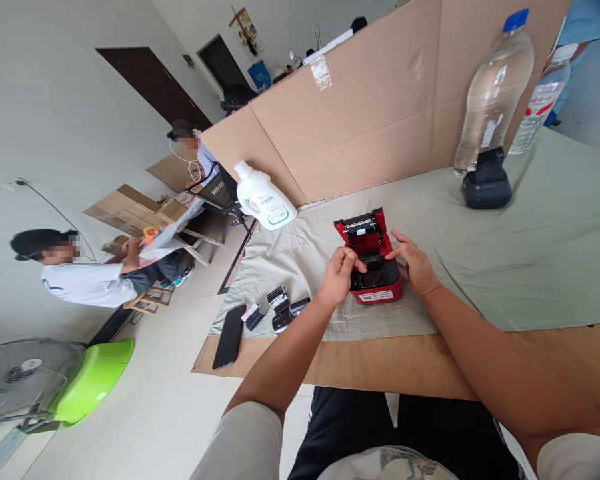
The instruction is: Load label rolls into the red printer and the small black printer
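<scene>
At the centre of the frame a small red label printer point(373, 263) sits lid-up on the grey-green cloth point(530, 253), its long axis running away from the person. The left hand point(339, 275) curls fingers into the open paper bay, gripping something dark there, perhaps a roll. The right hand point(416, 263) rests half-open against the printer's right side, holding nothing.

Letters reading "PROJE…" are showing on the dark chair back point(219, 189) by the far person. The white label on the red printer point(375, 295), the label on the white jug point(277, 215) and the bottle wrap point(543, 100) are staying too small to read.
</scene>
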The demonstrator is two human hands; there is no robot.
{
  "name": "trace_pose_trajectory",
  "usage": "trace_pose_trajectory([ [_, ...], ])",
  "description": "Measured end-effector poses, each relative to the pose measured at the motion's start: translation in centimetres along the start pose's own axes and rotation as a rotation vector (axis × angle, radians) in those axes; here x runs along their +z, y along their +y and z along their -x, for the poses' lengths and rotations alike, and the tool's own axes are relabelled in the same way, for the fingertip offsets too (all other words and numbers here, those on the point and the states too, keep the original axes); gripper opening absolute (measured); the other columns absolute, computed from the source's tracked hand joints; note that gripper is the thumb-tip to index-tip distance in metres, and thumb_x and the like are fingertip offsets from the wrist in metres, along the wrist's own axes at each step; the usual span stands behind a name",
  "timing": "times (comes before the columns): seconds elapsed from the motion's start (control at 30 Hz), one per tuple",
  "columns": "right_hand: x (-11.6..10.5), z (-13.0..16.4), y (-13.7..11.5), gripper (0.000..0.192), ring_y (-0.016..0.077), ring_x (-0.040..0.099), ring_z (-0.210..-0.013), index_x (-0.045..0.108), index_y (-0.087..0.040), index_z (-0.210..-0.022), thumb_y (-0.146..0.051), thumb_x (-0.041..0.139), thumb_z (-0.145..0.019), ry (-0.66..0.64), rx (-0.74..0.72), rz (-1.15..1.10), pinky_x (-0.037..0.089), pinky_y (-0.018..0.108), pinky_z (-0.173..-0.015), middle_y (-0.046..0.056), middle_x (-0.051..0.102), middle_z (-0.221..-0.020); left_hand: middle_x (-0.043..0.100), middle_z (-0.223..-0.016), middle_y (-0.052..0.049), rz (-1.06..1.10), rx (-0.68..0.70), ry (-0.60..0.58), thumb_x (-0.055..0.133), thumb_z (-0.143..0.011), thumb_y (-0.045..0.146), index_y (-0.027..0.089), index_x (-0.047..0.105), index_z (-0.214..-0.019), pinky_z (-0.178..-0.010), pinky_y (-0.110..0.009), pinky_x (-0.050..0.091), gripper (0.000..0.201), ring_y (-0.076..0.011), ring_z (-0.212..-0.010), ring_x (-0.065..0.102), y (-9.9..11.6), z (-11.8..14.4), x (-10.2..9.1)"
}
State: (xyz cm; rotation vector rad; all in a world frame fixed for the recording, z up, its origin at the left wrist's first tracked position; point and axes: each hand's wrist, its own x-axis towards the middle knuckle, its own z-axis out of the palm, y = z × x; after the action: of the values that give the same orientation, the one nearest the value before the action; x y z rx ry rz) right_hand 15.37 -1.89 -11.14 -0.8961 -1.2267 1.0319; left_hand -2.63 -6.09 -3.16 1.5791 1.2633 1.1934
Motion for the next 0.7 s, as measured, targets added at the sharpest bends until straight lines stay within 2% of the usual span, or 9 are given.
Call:
trace_pose_trajectory([
  [0.1, 0.2, 0.0, -0.2, 0.039, 0.0295, 0.043, -0.140, 0.074, -0.028, -0.083, -0.065, 0.061, -0.082, 0.058, 0.017, -0.013, 0.030, 0.054, -0.120, 0.006, 0.065, -0.127, 0.073, -0.085, -0.004, -0.216, -0.028, -0.047, 0.061, -0.086, 0.032, 0.023, 0.061, -0.091, -0.091, -0.037, 0.051, 0.010, -0.0203, -0.086, 0.068, 0.4, -1.8, 0.3],
  [0.13, 0.3, 0.0, -0.1, 0.038, 0.0293, 0.045, -0.138, 0.074, -0.028, -0.086, -0.064, 0.062, -0.082, 0.088, 0.026, -0.021, 0.031, 0.054, -0.119, 0.006, 0.065, -0.128, 0.074, -0.092, -0.004, -0.316, -0.029, -0.098, 0.063, -0.082, 0.024, 0.024, 0.065, -0.091, -0.094, -0.037, 0.050, 0.009, -0.0217, -0.093, 0.068, 0.6, -2.6, 0.5],
  [0.2, 0.3, 0.0, 0.1, 0.039, 0.0287, 0.050, -0.133, 0.073, -0.027, -0.089, -0.064, 0.062, -0.081, 0.131, 0.052, -0.040, 0.033, 0.054, -0.117, 0.007, 0.064, -0.128, 0.075, -0.103, -0.004, -0.511, -0.042, -0.226, 0.066, -0.075, 0.015, 0.025, 0.069, -0.091, -0.099, -0.037, 0.048, 0.019, -0.0246, -0.103, 0.067, 1.0, -4.4, 1.0],
  [0.3, 0.2, 0.0, 0.5, 0.041, 0.0283, 0.052, -0.130, 0.072, -0.027, -0.093, -0.065, 0.060, -0.082, 0.139, 0.093, -0.062, 0.038, 0.053, -0.114, 0.006, 0.063, -0.130, 0.075, -0.103, -0.007, -0.773, -0.094, -0.399, 0.069, -0.067, 0.011, 0.023, 0.071, -0.090, -0.098, -0.038, 0.049, 0.026, -0.0291, -0.105, 0.067, 1.1, -6.6, 2.0],
  [0.43, 0.0, 0.0, 0.6, 0.045, 0.0286, 0.054, -0.129, 0.072, -0.028, -0.096, -0.069, 0.058, -0.083, 0.142, 0.135, -0.069, 0.041, 0.053, -0.112, 0.005, 0.063, -0.131, 0.074, -0.092, -0.014, -1.075, -0.155, -0.561, 0.072, -0.063, 0.013, 0.019, 0.069, -0.074, -0.092, -0.041, 0.050, 0.013, -0.0347, -0.100, 0.067, 0.9, -8.2, 3.2],
  [0.5, 0.0, 0.0, 0.7, 0.048, 0.0292, 0.055, -0.128, 0.071, -0.028, -0.096, -0.071, 0.058, -0.081, 0.150, 0.163, -0.076, 0.042, 0.052, -0.111, 0.006, 0.063, -0.131, 0.073, -0.087, -0.014, -1.105, -0.172, -0.573, 0.073, -0.061, 0.013, 0.018, 0.067, -0.069, -0.091, -0.040, 0.050, 0.011, -0.0344, -0.099, 0.067, 0.9, -8.4, 3.4],
  [0.6, 0.1, -0.1, 1.0, 0.050, 0.0300, 0.056, -0.125, 0.070, -0.028, -0.096, -0.074, 0.058, -0.079, 0.170, 0.198, -0.090, 0.048, 0.052, -0.105, 0.005, 0.066, -0.126, 0.073, -0.091, -0.011, -1.080, -0.164, -0.542, 0.073, -0.061, 0.013, 0.020, 0.068, -0.078, -0.089, -0.037, 0.050, 0.019, -0.0322, -0.099, 0.067, 1.1, -8.2, 3.2],
  [0.7, 0.2, -0.3, 1.5, 0.050, 0.0302, 0.059, -0.120, 0.068, -0.028, -0.095, -0.074, 0.056, -0.080, 0.181, 0.218, -0.103, 0.052, 0.051, -0.097, 0.006, 0.068, -0.118, 0.072, -0.095, -0.008, -0.891, -0.161, -0.439, 0.073, -0.061, 0.011, 0.021, 0.068, -0.088, -0.086, -0.037, 0.051, 0.030, -0.0297, -0.095, 0.067, 1.5, -7.6, 2.4],
])
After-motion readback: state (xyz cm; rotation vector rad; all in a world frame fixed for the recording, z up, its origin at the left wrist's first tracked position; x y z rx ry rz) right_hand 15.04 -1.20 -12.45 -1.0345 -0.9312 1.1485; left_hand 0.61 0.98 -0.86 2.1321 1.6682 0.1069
